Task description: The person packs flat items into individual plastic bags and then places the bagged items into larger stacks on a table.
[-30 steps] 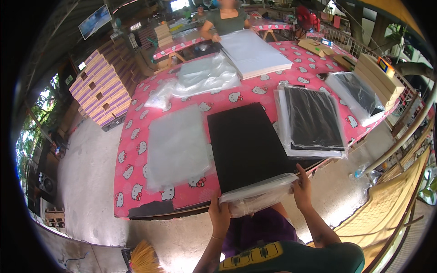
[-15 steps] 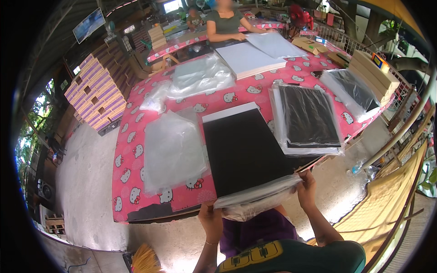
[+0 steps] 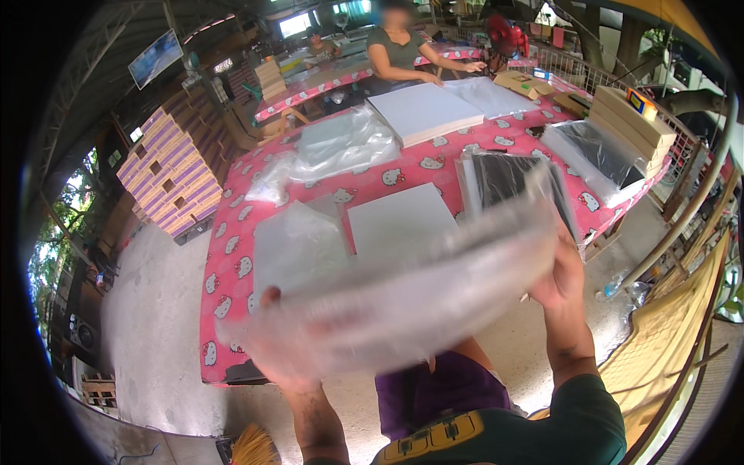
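Both my hands grip a clear plastic bag [image 3: 418, 302], lifted over the table's near edge and smeared by motion. My left hand [image 3: 291, 360] holds its left end, fingers partly seen through the film. At the opposite, higher end, my right hand [image 3: 559, 271] is closed on the edge. Whether the black sheet seen earlier is inside cannot be made out. Behind the bag lies a white sheet [image 3: 403, 221]. Left of that is a pile of flat clear plastic bags [image 3: 298, 240]. To the right, the held bag partly covers black sheets in clear plastic [image 3: 496, 177].
A pink patterned cloth [image 3: 232, 267] covers the table. Farther back are crumpled plastic bags [image 3: 349, 139], a thick white stack [image 3: 426, 108], more bagged black sheets [image 3: 597, 155] and brown boxes [image 3: 632, 128]. A person [image 3: 399, 50] stands across the table. Stacked cartons [image 3: 170, 170] stand on the floor leftward.
My hands have raised the bag from the table edge, the left moving leftward and the right upward. The black sheet no longer shows on the table; a white one does. The person opposite has moved an arm.
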`<state>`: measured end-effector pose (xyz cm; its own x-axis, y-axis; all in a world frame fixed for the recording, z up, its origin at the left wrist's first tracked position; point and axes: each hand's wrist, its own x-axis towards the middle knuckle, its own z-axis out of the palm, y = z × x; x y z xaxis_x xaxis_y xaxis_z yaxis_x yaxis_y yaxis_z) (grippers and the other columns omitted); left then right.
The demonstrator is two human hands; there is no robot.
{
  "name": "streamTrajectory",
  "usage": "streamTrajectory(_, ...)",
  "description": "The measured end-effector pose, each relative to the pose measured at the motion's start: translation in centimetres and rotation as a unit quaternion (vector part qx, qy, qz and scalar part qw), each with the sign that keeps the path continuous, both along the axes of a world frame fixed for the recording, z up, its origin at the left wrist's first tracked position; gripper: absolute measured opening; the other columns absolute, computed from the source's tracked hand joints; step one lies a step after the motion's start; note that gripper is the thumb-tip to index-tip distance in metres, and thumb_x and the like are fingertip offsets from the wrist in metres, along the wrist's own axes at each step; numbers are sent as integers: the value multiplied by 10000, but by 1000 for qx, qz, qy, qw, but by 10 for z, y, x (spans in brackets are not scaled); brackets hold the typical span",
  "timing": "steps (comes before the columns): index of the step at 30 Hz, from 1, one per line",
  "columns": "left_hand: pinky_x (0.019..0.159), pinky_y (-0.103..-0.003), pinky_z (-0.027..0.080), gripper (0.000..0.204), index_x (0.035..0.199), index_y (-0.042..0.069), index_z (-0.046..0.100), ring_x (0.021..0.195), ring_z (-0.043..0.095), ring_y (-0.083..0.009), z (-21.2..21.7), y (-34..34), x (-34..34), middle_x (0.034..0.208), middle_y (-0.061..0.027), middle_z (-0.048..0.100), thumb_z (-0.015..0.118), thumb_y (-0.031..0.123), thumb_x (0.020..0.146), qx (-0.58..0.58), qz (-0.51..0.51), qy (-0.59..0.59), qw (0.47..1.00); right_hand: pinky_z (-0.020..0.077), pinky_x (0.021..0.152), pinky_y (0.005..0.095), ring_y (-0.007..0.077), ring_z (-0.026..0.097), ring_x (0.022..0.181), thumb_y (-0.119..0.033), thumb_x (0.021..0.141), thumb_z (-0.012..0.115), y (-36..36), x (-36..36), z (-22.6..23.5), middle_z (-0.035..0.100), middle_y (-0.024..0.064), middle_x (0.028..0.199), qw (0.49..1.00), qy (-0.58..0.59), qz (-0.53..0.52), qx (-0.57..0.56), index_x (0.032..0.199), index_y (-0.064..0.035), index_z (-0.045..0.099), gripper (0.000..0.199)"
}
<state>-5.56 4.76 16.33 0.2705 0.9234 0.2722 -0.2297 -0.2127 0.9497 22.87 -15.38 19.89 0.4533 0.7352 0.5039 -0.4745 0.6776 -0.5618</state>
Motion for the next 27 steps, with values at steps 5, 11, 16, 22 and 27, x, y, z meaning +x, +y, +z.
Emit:
streamTrajectory(5, 998, -442, 465, 267, 1199, 57, 569, 1102, 614, -222, -3, 45, 48, 1205, -83, 638, 464, 152, 972, -243, -313, -420, 817, 415, 1043, 370, 210, 541, 1212, -150, 962, 522, 39, 26, -5, 570, 101, 1304, 998, 49, -24, 39, 1377, -24, 432, 442)
streamTrajectory(11, 977, -437, 481, 271, 1201, 49, 563, 1125, 606, -215, -70, 81, 77, 1212, -68, 638, 494, 163, 965, -308, -322, -378, 811, 427, 1026, 353, 166, 565, 1169, -182, 985, 477, 63, 51, -76, 604, 55, 1260, 977, 206, -3, -63, 1302, -46, 504, 346)
streamTrajectory(16, 863, -349, 495, 307, 1176, 28, 577, 968, 615, -169, -133, 123, 87, 1046, -37, 644, 589, 197, 920, -309, -261, -63, 912, 441, 985, 375, 187, 586, 1087, -162, 941, 524, 70, 79, -169, 640, 33, 1138, 950, 211, 9, -232, 1245, -69, 555, 319)
streamTrajectory(22, 757, -248, 439, 232, 1072, 5, 638, 818, 534, -90, -122, 100, 76, 881, -4, 603, 632, 43, 843, -118, -183, -38, 975, 420, 809, 296, 93, 532, 907, -111, 883, 591, 61, 75, -152, 619, -9, 973, 935, -37, -92, -339, 1202, -86, 622, 322)
streamTrajectory(27, 795, -293, 453, 136, 981, 2, 650, 867, 599, -191, -69, 74, 59, 868, -66, 653, 625, 19, 848, 216, -118, 203, 948, 383, 713, 216, 56, 456, 736, -56, 841, 702, 56, 80, -118, 462, -48, 761, 920, -262, -126, -264, 1455, -140, 382, 698)
